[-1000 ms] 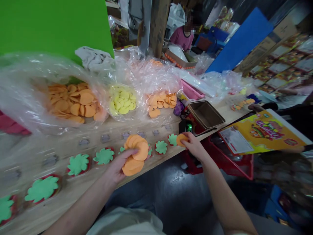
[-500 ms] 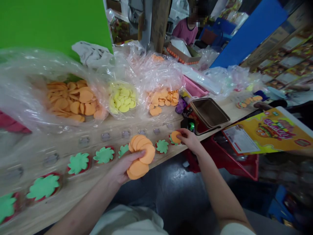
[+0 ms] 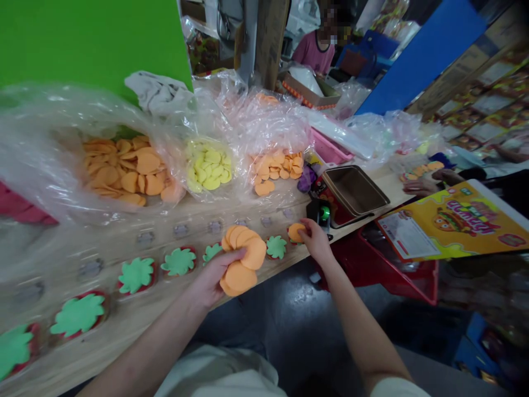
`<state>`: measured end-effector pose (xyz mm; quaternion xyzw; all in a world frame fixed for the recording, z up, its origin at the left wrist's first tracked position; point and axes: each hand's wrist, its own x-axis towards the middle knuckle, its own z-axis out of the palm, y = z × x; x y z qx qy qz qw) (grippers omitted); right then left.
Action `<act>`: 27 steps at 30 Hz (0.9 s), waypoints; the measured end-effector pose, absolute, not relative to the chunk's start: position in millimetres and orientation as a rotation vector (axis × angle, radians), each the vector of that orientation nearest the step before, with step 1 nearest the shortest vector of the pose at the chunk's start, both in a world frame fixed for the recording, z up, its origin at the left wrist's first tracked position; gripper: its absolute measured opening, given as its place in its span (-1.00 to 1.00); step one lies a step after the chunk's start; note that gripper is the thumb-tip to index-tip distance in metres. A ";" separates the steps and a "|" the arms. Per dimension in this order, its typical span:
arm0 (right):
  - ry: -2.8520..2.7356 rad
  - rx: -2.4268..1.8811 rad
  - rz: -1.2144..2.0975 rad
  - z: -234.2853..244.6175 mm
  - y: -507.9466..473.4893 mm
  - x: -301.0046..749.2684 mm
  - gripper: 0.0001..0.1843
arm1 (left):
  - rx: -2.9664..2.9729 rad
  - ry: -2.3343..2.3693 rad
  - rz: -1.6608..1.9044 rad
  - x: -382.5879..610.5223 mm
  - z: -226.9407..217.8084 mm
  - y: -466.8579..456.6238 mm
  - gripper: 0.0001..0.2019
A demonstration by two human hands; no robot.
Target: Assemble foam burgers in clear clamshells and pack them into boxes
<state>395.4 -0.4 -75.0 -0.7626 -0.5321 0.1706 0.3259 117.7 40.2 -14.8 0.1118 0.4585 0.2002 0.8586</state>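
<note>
Fanned out in my left hand (image 3: 217,273) is a stack of thin orange discs (image 3: 243,259), gripped under the thumb. My right hand (image 3: 316,240) pinches a single orange disc (image 3: 295,232) at its edge, right over the last piece in a row along the table. The row holds several green leaf-shaped pieces (image 3: 136,274), each lying on a red piece in a clear tray. One green piece (image 3: 276,247) shows between my hands, and another (image 3: 212,251) is partly hidden behind the stack.
Plastic bags of orange discs (image 3: 124,171), yellow pieces (image 3: 210,168) and smaller orange pieces (image 3: 276,165) line the back of the table (image 3: 119,347). A brown metal tin (image 3: 355,190) and a tape dispenser (image 3: 318,211) stand right. Beyond a yellow printed box (image 3: 458,220) are another person's hands (image 3: 430,184).
My right hand has turned slightly, and its disc now covers more of the last green piece. The stack stays in my left hand. The other person's second hand has come into sight.
</note>
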 end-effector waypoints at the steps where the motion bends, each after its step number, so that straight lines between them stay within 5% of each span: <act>1: -1.407 -2.015 0.389 -76.8 -0.5 395.8 -0.62 | 0.231 0.965 0.418 117.9 -14.8 39.6 -0.73; 8: -1.449 -2.062 -0.012 -56.9 -12.9 353.2 -0.68 | 0.238 0.971 0.480 120.5 -13.7 37.8 -0.72; 14: -1.168 -1.702 0.931 -33.9 -17.3 288.2 -0.67 | 0.224 0.971 0.563 126.6 -14.0 36.1 -0.71; 21: -1.566 -1.838 0.050 -53.0 -20.3 325.0 -0.80 | 0.136 0.845 0.601 101.7 -23.2 41.8 -0.65; 27: -2.177 -1.810 -0.165 -83.1 -37.7 317.0 -0.74 | 0.125 0.843 0.521 96.3 -18.3 39.9 -0.69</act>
